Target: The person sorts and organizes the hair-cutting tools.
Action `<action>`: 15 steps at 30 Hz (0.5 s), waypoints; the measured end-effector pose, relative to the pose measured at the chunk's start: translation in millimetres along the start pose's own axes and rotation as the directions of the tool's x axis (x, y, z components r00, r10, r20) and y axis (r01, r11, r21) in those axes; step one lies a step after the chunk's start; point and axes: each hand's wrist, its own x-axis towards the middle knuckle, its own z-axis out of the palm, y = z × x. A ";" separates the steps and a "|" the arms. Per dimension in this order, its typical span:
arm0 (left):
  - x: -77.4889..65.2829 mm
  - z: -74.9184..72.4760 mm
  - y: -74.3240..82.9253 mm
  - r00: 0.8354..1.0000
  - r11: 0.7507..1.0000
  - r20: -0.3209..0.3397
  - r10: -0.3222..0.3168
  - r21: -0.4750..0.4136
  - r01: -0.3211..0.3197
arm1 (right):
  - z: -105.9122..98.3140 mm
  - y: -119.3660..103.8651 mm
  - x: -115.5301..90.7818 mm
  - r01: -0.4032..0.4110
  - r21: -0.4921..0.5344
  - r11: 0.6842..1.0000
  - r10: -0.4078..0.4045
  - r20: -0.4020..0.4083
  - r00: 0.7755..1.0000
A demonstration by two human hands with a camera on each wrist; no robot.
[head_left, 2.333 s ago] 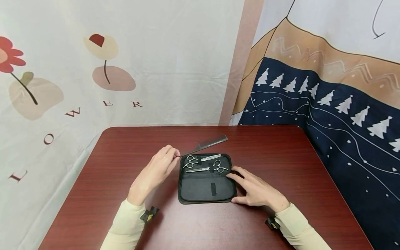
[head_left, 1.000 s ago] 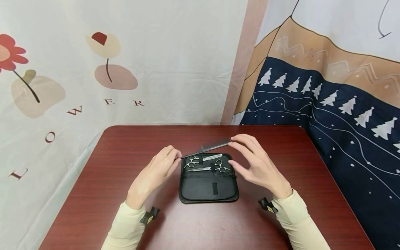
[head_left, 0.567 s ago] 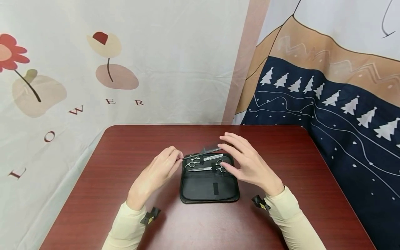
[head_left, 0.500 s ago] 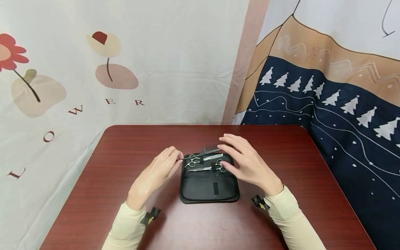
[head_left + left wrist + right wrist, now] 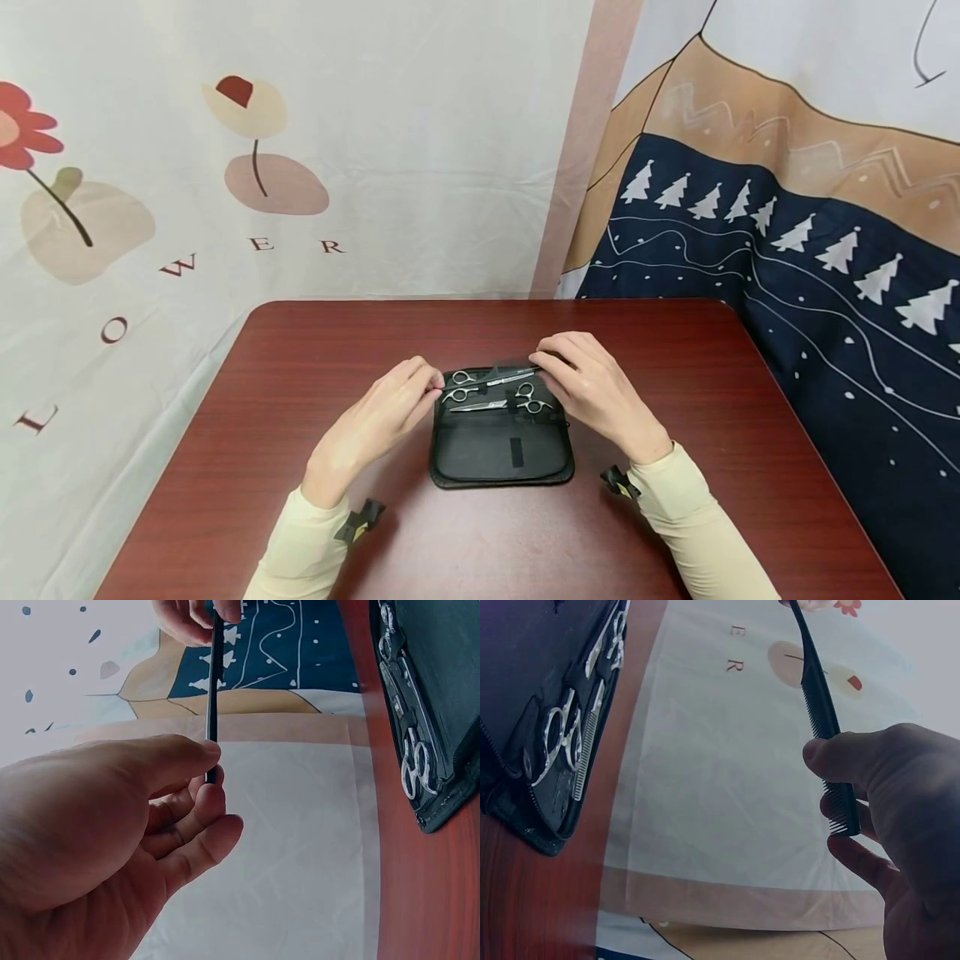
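A black tail comb (image 5: 822, 705) is stretched between both hands, above the far part of a black zip case (image 5: 502, 450). My left hand (image 5: 378, 408) pinches the thin tail end between thumb and fingers, as the left wrist view shows. At the wide toothed end, my right hand (image 5: 600, 392) pinches the comb between thumb and fingers. Two pairs of steel scissors lie strapped inside the open case: thinning scissors (image 5: 589, 739) at the back and plain-bladed scissors (image 5: 480, 407) in front. In the head view the comb overlaps the back pair.
The case lies on a red-brown wooden table (image 5: 495, 550) with rounded far corners. Behind the table hang a pale curtain (image 5: 420, 167) with flower prints and a navy curtain (image 5: 697, 242) with white trees. Each wrist wears a small black strap mount (image 5: 360, 521).
My right hand has left the case edge, risen to the comb's toothed end and taken hold of it. The comb has come down and nearer, over the back of the case.
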 end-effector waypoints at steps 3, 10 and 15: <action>-0.5 0.0 -0.3 1.000 1.000 0.009 -0.004 -0.007 0.004 | 1.1 0.6 -1.9 -0.003 0.000 1.000 0.003 0.005 1.000; -0.2 1.5 -1.4 1.000 1.000 0.009 -0.007 -0.007 0.007 | 1.7 0.0 -2.0 0.005 0.005 1.000 -0.005 -0.015 1.000; -0.4 1.2 -1.6 1.000 1.000 0.019 -0.016 -0.011 0.016 | 1.4 -0.3 -1.2 0.006 -0.002 1.000 -0.006 -0.025 1.000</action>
